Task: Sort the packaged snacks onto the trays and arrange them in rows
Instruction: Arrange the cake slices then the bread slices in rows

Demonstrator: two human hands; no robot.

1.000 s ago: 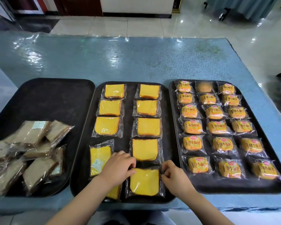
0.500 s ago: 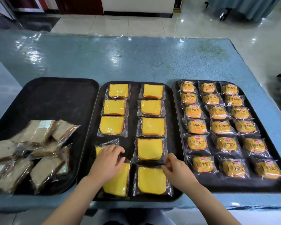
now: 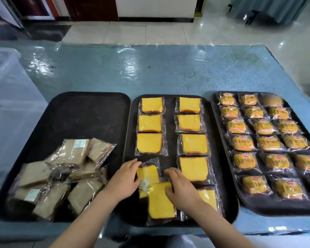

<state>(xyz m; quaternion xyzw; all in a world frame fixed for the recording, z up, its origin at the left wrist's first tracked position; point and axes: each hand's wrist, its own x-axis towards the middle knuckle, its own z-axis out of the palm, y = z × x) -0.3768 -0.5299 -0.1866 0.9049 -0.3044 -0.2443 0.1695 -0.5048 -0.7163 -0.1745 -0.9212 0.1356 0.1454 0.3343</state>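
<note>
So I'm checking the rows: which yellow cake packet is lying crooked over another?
The near-left yellow cake packet on the middle tray, under the right hand: it is tilted and overlaps the packet the left hand touches.

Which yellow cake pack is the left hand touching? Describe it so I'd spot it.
Find the middle tray, left column. Below three straight packs, the fourth pack lies crooked by the left hand, white label up, partly under another pack.
</note>
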